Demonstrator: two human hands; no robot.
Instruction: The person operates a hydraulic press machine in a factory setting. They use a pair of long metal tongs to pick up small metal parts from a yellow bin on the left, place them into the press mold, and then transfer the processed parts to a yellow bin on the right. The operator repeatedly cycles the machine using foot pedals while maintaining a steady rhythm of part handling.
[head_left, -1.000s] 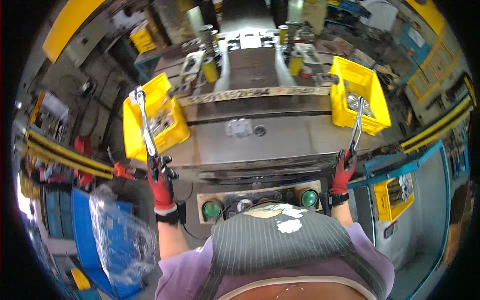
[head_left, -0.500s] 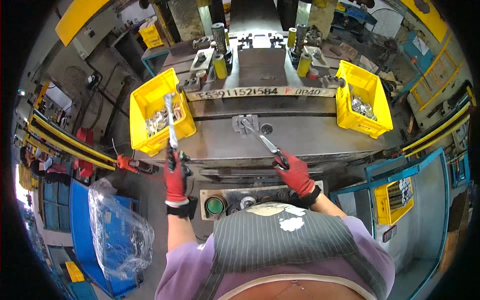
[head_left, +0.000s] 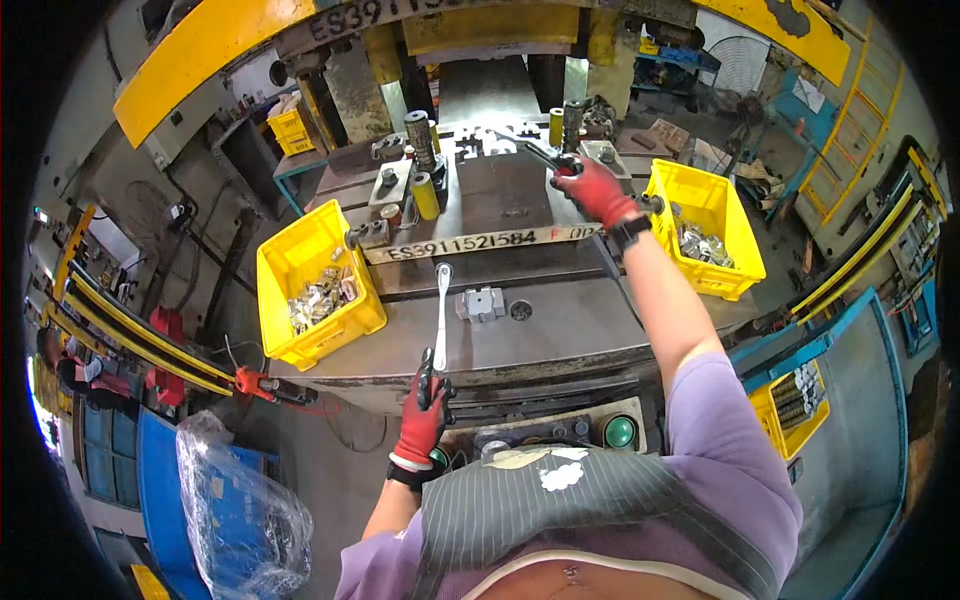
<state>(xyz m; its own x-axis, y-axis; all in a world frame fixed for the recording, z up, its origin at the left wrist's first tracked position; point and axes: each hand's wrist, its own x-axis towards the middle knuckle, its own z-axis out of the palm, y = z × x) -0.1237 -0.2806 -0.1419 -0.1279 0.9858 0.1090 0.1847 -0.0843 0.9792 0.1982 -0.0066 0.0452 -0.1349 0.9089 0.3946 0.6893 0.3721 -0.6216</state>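
Right hand (head_left: 592, 188) is stretched way out to 1 o'clock, red glove wrapped around a long tong (head_left: 545, 158) poking into the die (head_left: 500, 185), which keeps fingers clear of the press (head_left: 480, 60) I'd guess. Left hand (head_left: 422, 420) at 7 o'clock grips a second tong (head_left: 440, 315) resting flat on the table (head_left: 570, 335), parked ready. Two yellow bins (head_left: 300, 265) flank the table (both with metal parts). One small block (head_left: 482, 303) sits mid-table.

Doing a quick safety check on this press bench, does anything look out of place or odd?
Nothing is spilled or broken. The small grey metal block sits alone on the press table, and parts lie jumbled in both yellow bins, as loose stock does.
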